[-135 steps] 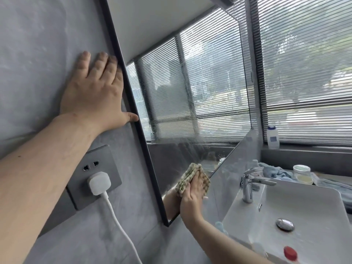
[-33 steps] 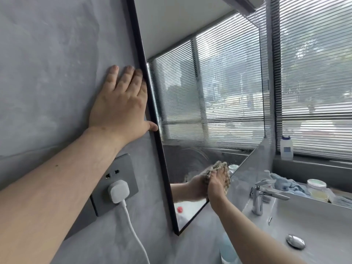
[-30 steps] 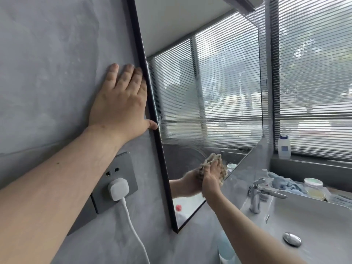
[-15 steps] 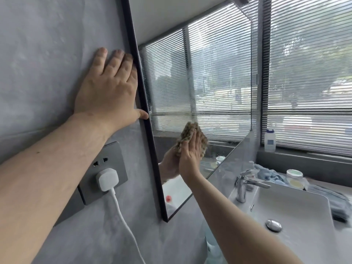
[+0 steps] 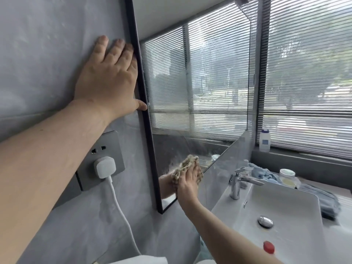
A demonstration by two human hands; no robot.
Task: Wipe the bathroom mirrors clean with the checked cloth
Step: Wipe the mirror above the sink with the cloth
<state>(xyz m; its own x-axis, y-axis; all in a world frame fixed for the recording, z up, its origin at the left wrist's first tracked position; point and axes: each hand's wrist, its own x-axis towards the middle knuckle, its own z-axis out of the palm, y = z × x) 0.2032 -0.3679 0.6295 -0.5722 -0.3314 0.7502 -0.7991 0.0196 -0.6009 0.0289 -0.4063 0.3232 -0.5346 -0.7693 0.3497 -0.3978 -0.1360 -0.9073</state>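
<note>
- The left hand (image 5: 109,80) lies flat on the grey wall (image 5: 47,54), fingers straight and together, its thumb touching the black frame of the mirror (image 5: 200,82).
- The right hand (image 5: 189,182) presses the checked cloth (image 5: 185,164) against the glass near the mirror's lower edge; its grip is straight fingers laid over the bunched cloth, not curled round it.
- The cloth sticks out above the fingertips, and its reflection meets it in the glass.
- Smeared streaks show on the glass above the cloth.
- Left of the mirror, a white plug (image 5: 104,167) sits in a grey socket (image 5: 112,143).
- To the right stand a white basin (image 5: 297,204) and a chrome tap (image 5: 238,182).
- A white bottle (image 5: 265,139) stands on the far sill.
</note>
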